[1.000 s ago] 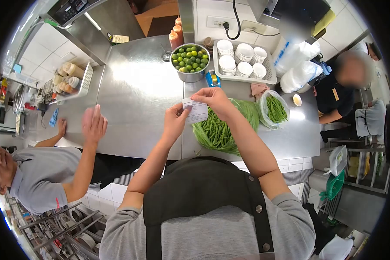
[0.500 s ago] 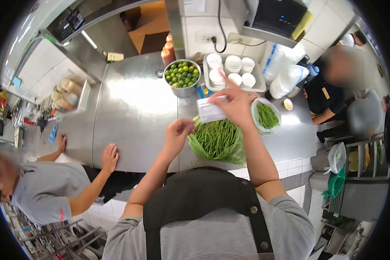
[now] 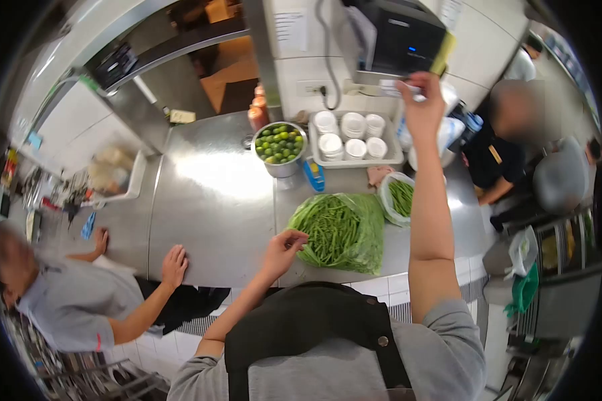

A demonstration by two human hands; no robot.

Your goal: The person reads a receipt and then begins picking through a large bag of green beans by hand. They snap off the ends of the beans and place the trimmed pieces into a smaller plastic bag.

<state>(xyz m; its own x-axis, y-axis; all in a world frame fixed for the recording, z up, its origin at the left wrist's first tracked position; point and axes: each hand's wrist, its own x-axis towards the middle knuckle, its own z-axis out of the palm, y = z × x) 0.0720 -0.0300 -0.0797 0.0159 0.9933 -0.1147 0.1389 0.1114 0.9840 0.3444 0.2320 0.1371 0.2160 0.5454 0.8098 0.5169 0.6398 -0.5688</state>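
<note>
My right hand is raised high in front of the dark machine on the wall, its fingers closed on a white slip of paper. Down at the counter, my left hand is at the left edge of a clear plastic bag of green beans. Its fingers are curled towards the thumb in a pinch; whether anything small is between them I cannot make out. A smaller bag of green beans stands to the right, partly behind my right forearm.
On the steel counter stand a metal pot of limes, a blue-and-yellow object, a basket of white lidded cups and orange bottles. A co-worker's hand rests on the counter at left. Other people stand at right.
My right hand has lifted the white slip of paper from above the beans, up and right towards the dark machine. My left hand has stayed beside the bag. The view has shifted.
</note>
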